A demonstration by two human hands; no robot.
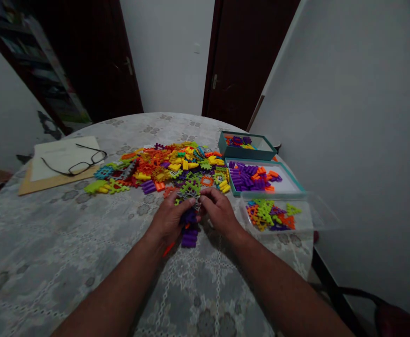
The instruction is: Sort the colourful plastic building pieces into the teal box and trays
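My left hand (169, 216) and my right hand (219, 209) come together at the near edge of a pile of plastic building pieces (169, 161). Between them is a grey building piece (193, 200), gripped by the fingers of both hands. A green lattice piece (190, 186) shows just beyond the fingertips; whether it is joined to the grey one I cannot tell. Under the hands lie dark purple pieces, and a ribbed purple piece (189, 238) sits on the cloth nearer to me. An orange piece (168, 249) is partly covered by my left wrist.
At right stand a teal box (247, 152), a shallow teal-rimmed tray (289, 180) with purple and orange pieces, and a clear plastic container (305, 220) with mixed pieces. Eyeglasses (80, 167) rest on papers (59, 152) at left. A patterned tablecloth (85, 262) covers the round table.
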